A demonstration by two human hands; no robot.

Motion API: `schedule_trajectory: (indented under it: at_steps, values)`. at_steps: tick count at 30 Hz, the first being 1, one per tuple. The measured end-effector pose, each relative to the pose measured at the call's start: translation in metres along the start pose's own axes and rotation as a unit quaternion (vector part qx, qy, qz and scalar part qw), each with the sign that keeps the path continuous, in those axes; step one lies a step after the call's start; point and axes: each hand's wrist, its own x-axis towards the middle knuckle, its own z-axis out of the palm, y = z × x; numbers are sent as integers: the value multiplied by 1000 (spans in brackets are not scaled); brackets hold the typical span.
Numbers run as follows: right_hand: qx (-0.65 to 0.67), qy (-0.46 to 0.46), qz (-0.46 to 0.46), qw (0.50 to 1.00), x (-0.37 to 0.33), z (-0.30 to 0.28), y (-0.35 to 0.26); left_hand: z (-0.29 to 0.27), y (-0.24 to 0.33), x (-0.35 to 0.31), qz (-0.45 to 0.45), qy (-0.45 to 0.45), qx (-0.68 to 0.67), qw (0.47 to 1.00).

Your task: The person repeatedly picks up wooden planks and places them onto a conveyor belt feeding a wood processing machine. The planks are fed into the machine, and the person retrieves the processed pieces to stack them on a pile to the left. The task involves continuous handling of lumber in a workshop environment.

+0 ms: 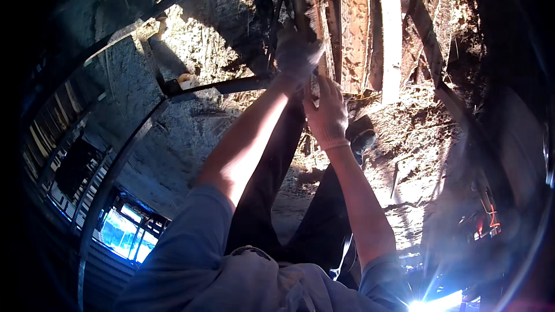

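Note:
A long rough-edged wooden board (315,8) runs away from me at the top centre. My left hand (298,56), in a pale glove, is closed over the left side of this board; motion blurs its fingers. Nearer to me, my right hand (328,117), also in a pale glove, has its thumb and fingers stretched out and apart. Its fingertips rest at the near end of the same board. Beneath both hands are my dark-trousered legs, with one shoe (363,133) showing beside the right wrist.
More boards lie alongside, among them a brown knotty one (354,34) and a sunlit pale one (390,29). Curved dark metal bars (130,138) cross the left side. Debris-strewn ground (416,156) spreads on the right. Bright glare (433,303) shines at the lower right.

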Motion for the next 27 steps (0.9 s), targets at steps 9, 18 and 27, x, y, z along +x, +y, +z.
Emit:
schedule_trajectory:
  at_steps: [9,18,27]
  values:
    - [16,65,91,994,31,4,-9,-32,-107,-23,-166,-11,-547,820]
    - [-54,149,87,984,65,28,-20,-15,-142,-27,-53,164,-3,985]
    - [37,161,-25,986,65,9,28,-8,-31,27,-80,30,-217,972]
